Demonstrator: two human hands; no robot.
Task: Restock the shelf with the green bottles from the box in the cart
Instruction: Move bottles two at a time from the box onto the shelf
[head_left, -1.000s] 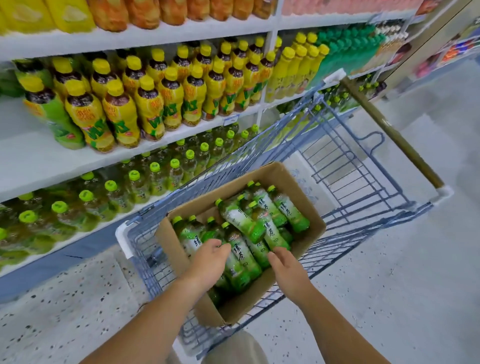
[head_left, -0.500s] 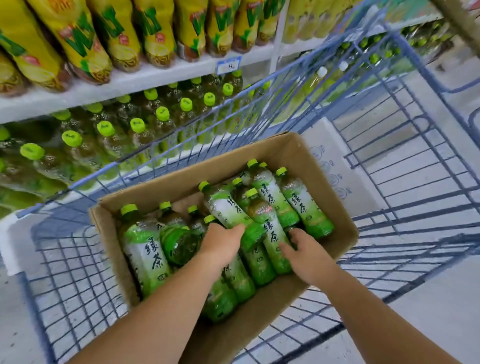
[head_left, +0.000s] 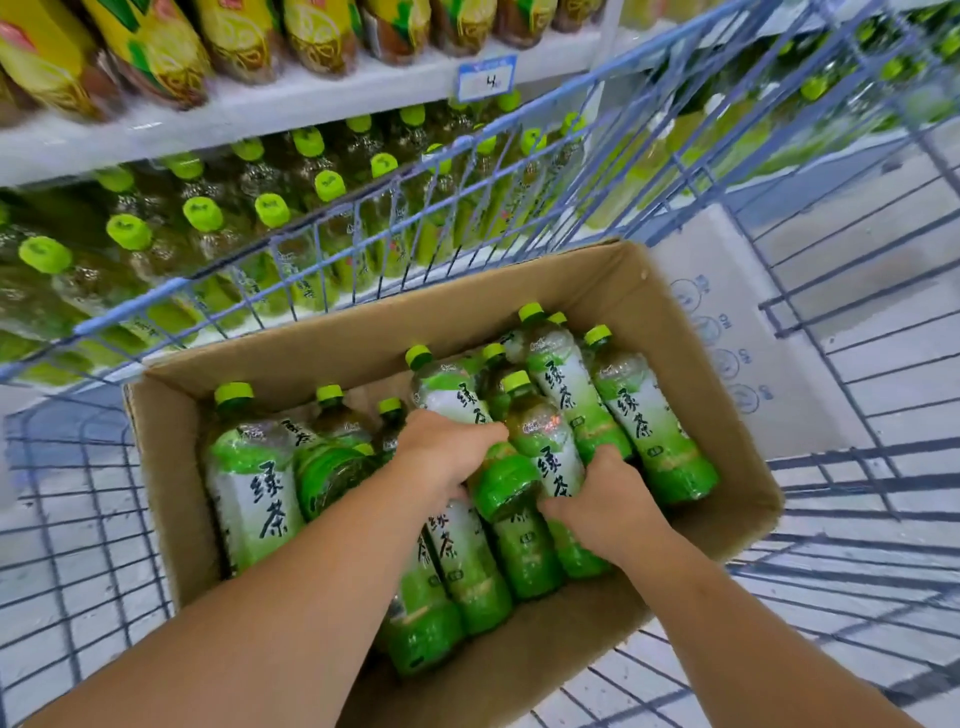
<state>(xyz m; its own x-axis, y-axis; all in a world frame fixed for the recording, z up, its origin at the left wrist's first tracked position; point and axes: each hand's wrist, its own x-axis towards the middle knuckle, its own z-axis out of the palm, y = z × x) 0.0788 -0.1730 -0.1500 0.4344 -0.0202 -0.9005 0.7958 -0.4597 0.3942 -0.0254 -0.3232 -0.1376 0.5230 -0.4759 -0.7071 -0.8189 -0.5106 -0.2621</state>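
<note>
Fingers of left hand curl round one green-labelled plastic tea bottle; fingers of right hand clasp neighbouring bottle just right of them. Both lie in brown cardboard box, blue wire cart.

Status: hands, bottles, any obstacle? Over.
Both hands in box: left hand grips a bottle, right hand grips second bottle. Nothing out yet. Cart wall stands between box and shelf.

Both forearms bare, reaching fwd & down from the bottom edge, angled in toward each other. L hand palm-down, wrist straight, fingers curled over a green bottle. R hand just beside it, thumb & fingers wrapped round the next green bottle. Hands near, not touching.
</note>
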